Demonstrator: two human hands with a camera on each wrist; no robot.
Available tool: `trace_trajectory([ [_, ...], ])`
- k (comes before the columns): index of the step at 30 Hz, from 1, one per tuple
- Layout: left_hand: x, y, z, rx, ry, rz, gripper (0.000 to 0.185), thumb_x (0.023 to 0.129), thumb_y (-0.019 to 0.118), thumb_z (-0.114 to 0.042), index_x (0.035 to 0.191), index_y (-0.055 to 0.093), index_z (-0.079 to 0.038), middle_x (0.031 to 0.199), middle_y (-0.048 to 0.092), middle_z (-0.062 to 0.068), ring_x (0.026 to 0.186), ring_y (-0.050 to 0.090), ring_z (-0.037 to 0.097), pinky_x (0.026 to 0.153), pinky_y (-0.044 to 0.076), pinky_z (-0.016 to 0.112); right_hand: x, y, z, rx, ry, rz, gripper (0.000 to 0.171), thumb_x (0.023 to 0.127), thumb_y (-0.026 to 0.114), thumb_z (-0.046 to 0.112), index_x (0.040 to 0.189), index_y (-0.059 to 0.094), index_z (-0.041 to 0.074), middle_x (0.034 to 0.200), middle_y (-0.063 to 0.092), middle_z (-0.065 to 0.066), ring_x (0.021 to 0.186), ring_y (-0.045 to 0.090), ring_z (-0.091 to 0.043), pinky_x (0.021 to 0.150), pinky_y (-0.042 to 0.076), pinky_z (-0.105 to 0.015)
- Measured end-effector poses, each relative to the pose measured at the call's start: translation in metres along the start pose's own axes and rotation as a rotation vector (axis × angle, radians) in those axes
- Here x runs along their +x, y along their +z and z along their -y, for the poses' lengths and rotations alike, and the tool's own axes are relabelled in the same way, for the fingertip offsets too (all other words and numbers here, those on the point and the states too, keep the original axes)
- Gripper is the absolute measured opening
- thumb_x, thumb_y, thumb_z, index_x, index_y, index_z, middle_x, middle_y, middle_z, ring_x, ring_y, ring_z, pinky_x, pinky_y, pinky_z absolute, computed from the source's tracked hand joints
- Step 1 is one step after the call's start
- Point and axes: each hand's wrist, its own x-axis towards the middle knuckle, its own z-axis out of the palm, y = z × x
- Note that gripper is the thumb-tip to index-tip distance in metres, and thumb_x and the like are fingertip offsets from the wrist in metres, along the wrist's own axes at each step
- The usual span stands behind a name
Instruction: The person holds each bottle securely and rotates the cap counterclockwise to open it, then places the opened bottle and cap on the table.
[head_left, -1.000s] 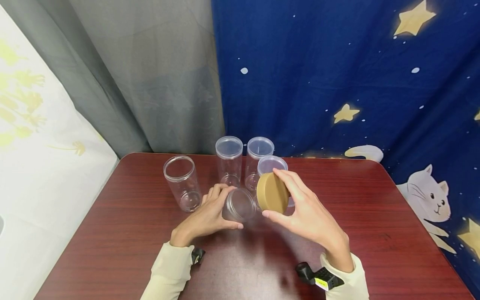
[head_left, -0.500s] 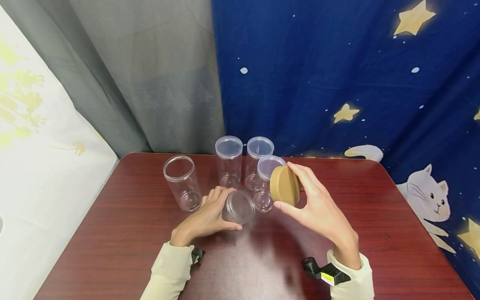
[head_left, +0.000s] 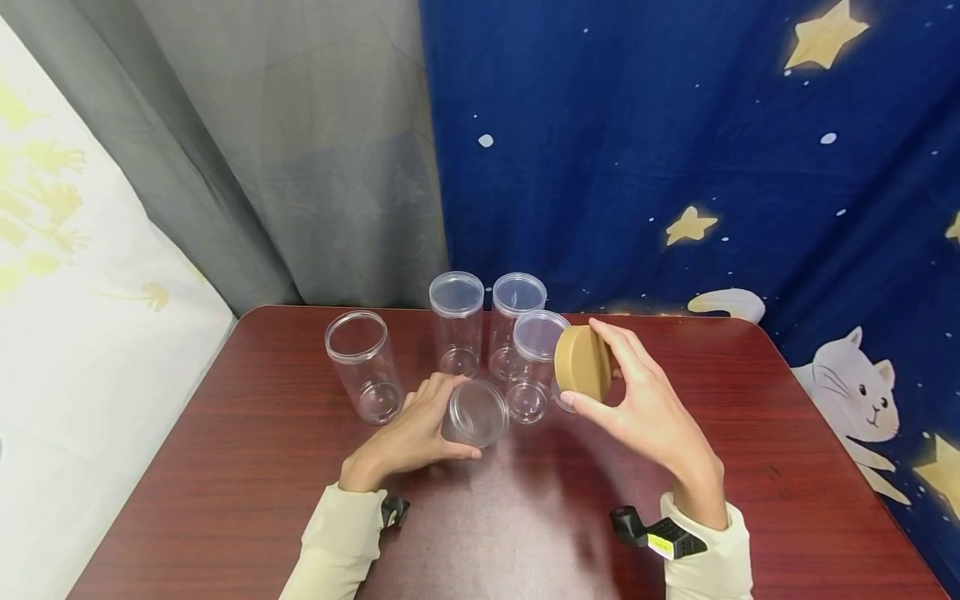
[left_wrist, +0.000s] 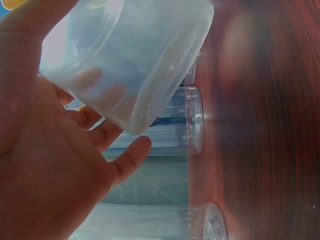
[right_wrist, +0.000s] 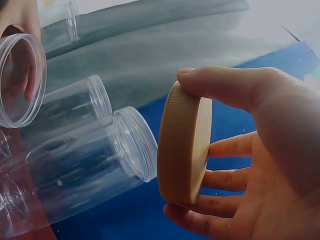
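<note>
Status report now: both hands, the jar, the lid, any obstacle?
Left hand grips short clear jar, tilted, open. Right hand holds tan lid on edge, apart from jar. Four tall jars stand close behind; one right beside lid.

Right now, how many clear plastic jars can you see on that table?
5: one far left, two at the back, one before them, and one tilted in the left hand. None seems hidden.

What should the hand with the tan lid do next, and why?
Probably set the tan lid down on the bare table to its right. The right hand holds it on edge in the air beside the open clear jars, away from the short jar that the left hand grips, whose mouth is uncovered.
</note>
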Motion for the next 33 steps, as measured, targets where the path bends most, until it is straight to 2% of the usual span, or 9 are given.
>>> trace_trajectory([
  [7, 0.000, -0.001, 0.002, -0.024, -0.001, 0.009, 0.096, 0.069, 0.087, -0.049, 0.145, 0.041, -0.011, 0.135, 0.048, 0.003, 0.124, 0.050, 0.020, 0.107, 0.036, 0.053, 0.002, -0.002, -0.008, 0.014, 0.017, -0.009, 0.086, 0.079, 0.084, 0.031, 0.151, 0.038, 0.016, 0.140, 0.049, -0.004, 0.109, 0.056, -0.020, 0.088, 0.052, -0.036],
  [15, -0.001, -0.002, 0.003, -0.065, -0.005, 0.022, 0.098, 0.069, 0.087, -0.050, 0.146, 0.040, -0.013, 0.135, 0.049, -0.001, 0.123, 0.052, 0.017, 0.103, 0.045, 0.042, 0.002, -0.004, -0.016, 0.035, 0.047, -0.005, 0.085, 0.080, 0.082, 0.032, 0.151, 0.037, 0.014, 0.138, 0.049, -0.008, 0.107, 0.057, -0.024, 0.087, 0.053, -0.046],
  [26, -0.001, 0.000, 0.004, -0.094, -0.014, 0.042, 0.100, 0.071, 0.086, -0.049, 0.149, 0.037, -0.008, 0.142, 0.047, 0.002, 0.129, 0.049, 0.017, 0.108, 0.041, 0.042, 0.004, -0.003, -0.028, 0.072, 0.087, 0.021, 0.086, 0.082, 0.081, 0.030, 0.152, 0.035, 0.013, 0.141, 0.046, -0.010, 0.108, 0.059, -0.028, 0.090, 0.053, -0.050],
  [33, -0.001, 0.001, 0.004, -0.102, -0.036, 0.049, 0.098, 0.072, 0.086, -0.048, 0.149, 0.036, -0.011, 0.143, 0.047, 0.002, 0.129, 0.049, 0.017, 0.108, 0.041, 0.042, 0.007, 0.001, -0.034, 0.085, 0.117, 0.042, 0.087, 0.082, 0.081, 0.032, 0.153, 0.034, 0.016, 0.138, 0.047, -0.011, 0.108, 0.058, -0.030, 0.091, 0.053, -0.052],
])
